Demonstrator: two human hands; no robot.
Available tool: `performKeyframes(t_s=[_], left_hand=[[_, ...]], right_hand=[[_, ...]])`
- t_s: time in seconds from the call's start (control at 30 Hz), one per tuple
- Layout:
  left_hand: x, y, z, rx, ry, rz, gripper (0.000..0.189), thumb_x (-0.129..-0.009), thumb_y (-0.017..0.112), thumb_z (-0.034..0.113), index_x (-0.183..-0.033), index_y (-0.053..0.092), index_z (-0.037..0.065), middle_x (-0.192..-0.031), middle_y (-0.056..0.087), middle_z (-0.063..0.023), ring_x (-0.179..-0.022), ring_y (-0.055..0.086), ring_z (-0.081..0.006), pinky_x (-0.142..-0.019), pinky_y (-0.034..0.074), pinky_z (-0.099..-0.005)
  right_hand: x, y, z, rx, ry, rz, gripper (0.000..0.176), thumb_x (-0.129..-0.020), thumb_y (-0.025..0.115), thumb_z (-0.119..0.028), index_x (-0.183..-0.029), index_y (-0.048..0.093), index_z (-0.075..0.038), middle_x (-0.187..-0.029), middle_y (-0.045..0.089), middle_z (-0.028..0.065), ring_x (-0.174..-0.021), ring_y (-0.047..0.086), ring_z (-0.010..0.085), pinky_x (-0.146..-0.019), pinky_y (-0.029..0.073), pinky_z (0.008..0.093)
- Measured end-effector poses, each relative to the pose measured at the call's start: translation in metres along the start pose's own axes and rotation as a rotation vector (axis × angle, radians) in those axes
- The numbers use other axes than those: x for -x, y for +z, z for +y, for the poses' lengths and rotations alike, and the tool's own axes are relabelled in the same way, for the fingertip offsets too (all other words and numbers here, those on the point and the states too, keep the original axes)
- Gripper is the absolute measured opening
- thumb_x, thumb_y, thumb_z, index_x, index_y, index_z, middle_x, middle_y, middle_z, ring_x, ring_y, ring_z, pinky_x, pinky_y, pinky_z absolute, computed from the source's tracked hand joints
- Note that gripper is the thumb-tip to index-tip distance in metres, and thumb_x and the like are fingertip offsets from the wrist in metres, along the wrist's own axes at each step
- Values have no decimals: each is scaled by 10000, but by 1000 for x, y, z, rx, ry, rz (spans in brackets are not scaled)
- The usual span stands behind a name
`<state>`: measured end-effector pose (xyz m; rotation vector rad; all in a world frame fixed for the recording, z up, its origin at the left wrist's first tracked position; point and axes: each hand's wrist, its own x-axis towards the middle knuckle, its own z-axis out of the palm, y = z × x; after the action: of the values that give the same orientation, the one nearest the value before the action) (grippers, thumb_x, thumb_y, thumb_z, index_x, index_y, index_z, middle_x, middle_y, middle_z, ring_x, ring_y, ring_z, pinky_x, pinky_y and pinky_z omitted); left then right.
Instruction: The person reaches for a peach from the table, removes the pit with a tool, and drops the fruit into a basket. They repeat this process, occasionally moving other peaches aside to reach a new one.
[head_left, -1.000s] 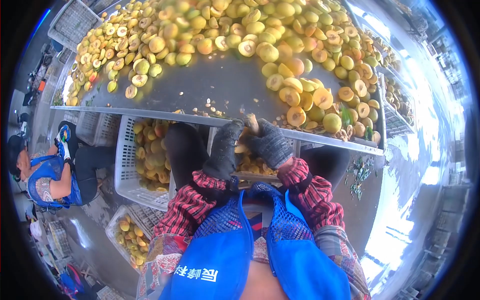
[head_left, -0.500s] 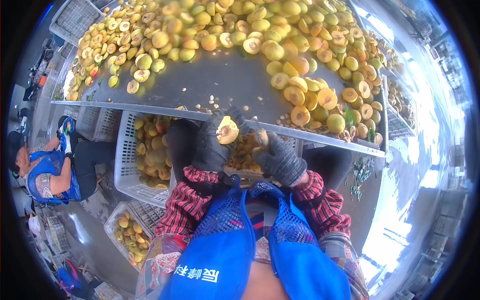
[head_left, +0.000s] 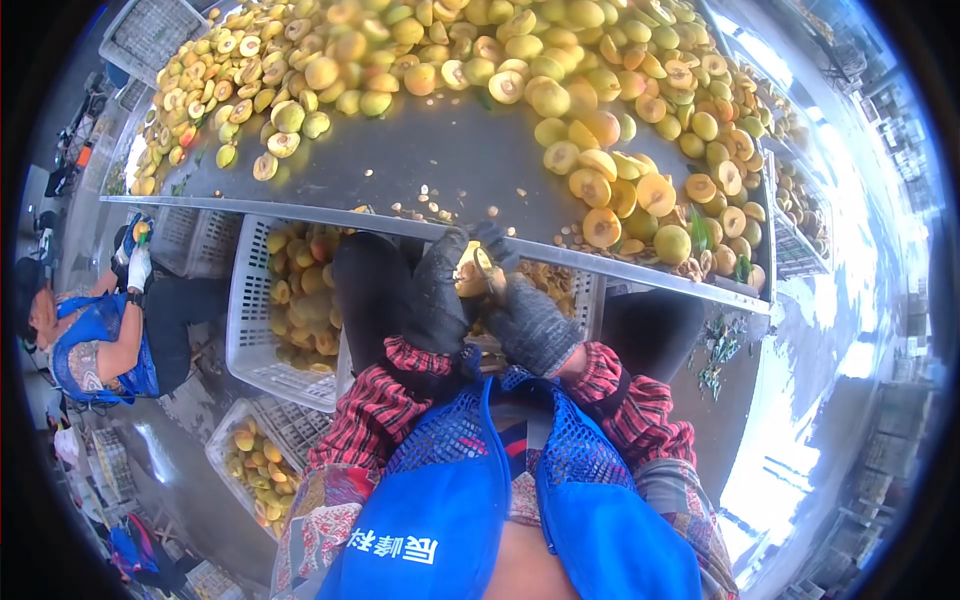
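My left hand (head_left: 440,290), in a dark glove, is closed around a yellow peach half (head_left: 470,268) just in front of the table edge. Its cut face is turned up and towards my right hand. Close against it, my right hand (head_left: 540,325), in a grey glove, is closed on a short tan tool (head_left: 494,284); the gloved fingers cover most of it. Below both hands, partly hidden by them, stands a crate of peach pieces (head_left: 555,285).
A metal table (head_left: 400,150) carries heaped peach halves (head_left: 590,190) and loose pits (head_left: 430,208). Peach-filled crates stand at my left knee (head_left: 240,330) and farther down on the floor (head_left: 225,430). A person in a blue apron (head_left: 90,345) sits at the left.
My right hand has moved left and up to the peach half, bringing the tan tool against it. My left hand has tilted the half towards it.
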<state>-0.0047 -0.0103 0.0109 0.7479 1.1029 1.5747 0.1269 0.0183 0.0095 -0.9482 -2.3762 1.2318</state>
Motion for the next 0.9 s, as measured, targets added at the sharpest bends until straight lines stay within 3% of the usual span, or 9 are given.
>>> performKeyframes(t_s=[0.03, 0.27, 0.33, 0.37, 0.47, 0.57, 0.67, 0.73, 0.9], left_hand=[[1, 2, -1, -311, 141, 1, 268, -870, 380, 55, -1100, 467, -52, -1030, 551, -140, -927, 552, -178, -791, 460, -273], [-1, -3, -25, -6, 127, 135, 265, -832, 420, 57, -1058, 511, -49, -998, 577, -130, -905, 564, -181, -787, 454, -261], [-4, -9, -34, -544, 257, 196, 253, -822, 439, 86, -1020, 537, -38, -948, 596, -117, -865, 575, -169, -760, 457, -257], [-4, -16, -38, -545, 254, 197, 253, -822, 439, 86, -1020, 537, -38, -948, 596, -117, -865, 575, -169, -760, 457, -257], [-3, -37, -46, -657, 58, 92, 252, -827, 440, 123, -1000, 547, -26, -921, 601, -111, -842, 579, -165, -740, 462, -267], [-2, -43, -42, -578, 255, -16, 248, -822, 446, 128, -989, 548, -23, -903, 600, -125, -840, 581, -177, -749, 460, -279], [-5, -38, -17, -586, 237, -249, 263, -791, 481, 121, -1002, 547, -21, -913, 598, -139, -848, 583, -202, -763, 457, -299], [-6, -28, 1, -513, 427, -513, 389, -733, 588, 171, -1069, 478, 8, -907, 570, -126, -872, 562, -231, -793, 444, -336], [-3, -30, 7, -850, 386, -512, 302, -713, 607, 154, -962, 527, 3, -890, 576, -120, -857, 562, -237, -767, 447, -336]], right_hand=[[-2, -1, -4, 11, 21, -19, 287, -770, 528, -139, -1016, 485, 0, -726, 530, 182, -671, 551, 324, -599, 428, 394], [-8, 9, -3, 53, -116, -9, 565, -741, 518, -42, -1255, 284, -14, -756, 535, 180, -732, 548, 323, -619, 437, 385], [-9, 16, 7, -17, -124, -31, 561, -739, 521, -46, -1250, 293, -12, -776, 537, 182, -730, 549, 317, -625, 438, 379], [-9, 19, 13, -89, -130, -53, 557, -737, 524, -49, -1246, 302, -11, -796, 538, 184, -728, 550, 311, -631, 439, 372], [-4, 17, 22, -30, -180, -192, 493, -734, 535, -71, -1193, 363, -17, -812, 539, 181, -744, 553, 298, -645, 438, 363], [1, 12, 13, -164, 129, -265, 383, -738, 549, -102, -1093, 432, -24, -792, 537, 175, -752, 554, 298, -644, 435, 367], [-1, 6, 7, -74, -18, -308, 490, -759, 516, -134, -1202, 356, 2, -803, 523, 214, -710, 551, 329, -622, 441, 383], [-6, -5, -5, -88, 51, -381, 498, -748, 519, -121, -1201, 350, -1, -788, 529, 210, -696, 552, 340, -603, 441, 391], [-3, 4, 8, 15, 11, -421, 511, -702, 559, -116, -1161, 362, -10, -730, 548, 184, -638, 557, 348, -551, 440, 407]])
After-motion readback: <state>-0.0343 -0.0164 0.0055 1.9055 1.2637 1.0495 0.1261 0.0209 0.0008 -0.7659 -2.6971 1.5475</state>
